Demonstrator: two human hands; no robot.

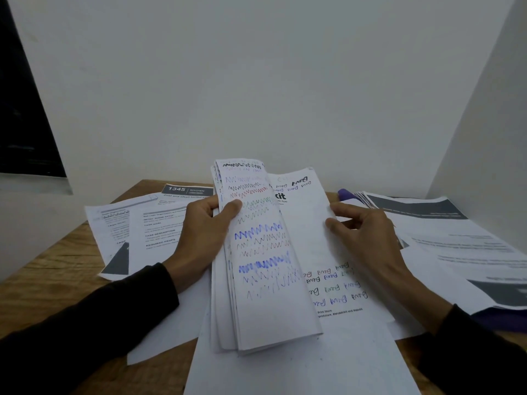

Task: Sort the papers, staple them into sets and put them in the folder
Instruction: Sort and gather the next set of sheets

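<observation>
A thick bundle of white sheets covered in coloured pen scribbles is held up over the middle of the table, bent lengthwise. My left hand grips its left edge, thumb on the front. My right hand pinches the right edge of a sheet with handwritten words peeled away from the bundle. More printed papers lie spread on the left of the wooden table. A purple folder peeks out under papers at the back right, and a purple edge shows at the right.
A stack of printed sheets with dark headers covers the right side of the table. Blank white sheets lie at the front. White walls close the back and right; a dark window is at the left. No stapler shows.
</observation>
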